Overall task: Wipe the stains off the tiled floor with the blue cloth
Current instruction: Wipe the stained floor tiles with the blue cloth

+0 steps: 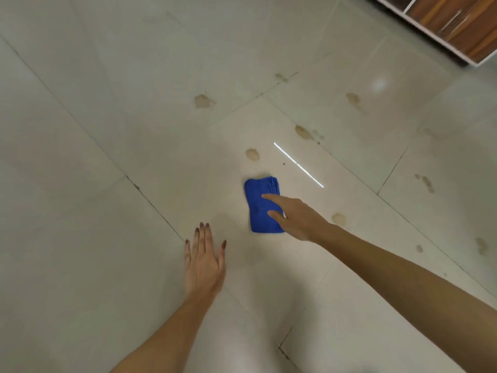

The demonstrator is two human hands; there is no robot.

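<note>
A folded blue cloth (259, 208) lies flat on the pale tiled floor (107, 130). My right hand (295, 219) reaches over the cloth's right side, its index finger stretched out across the fabric and the thumb against the cloth's right edge. My left hand (204, 262) lies with straight fingers just left of and nearer than the cloth, holding nothing. Brown stains mark the tiles: one (252, 154) just beyond the cloth, one (338, 218) to the right of my right hand, another (203, 101) farther off.
More brown stains (304, 131) spread across the tiles to the far right (427, 183). A wooden cabinet with white edging (457, 25) stands at the top right corner. Dark grout lines cross the floor diagonally.
</note>
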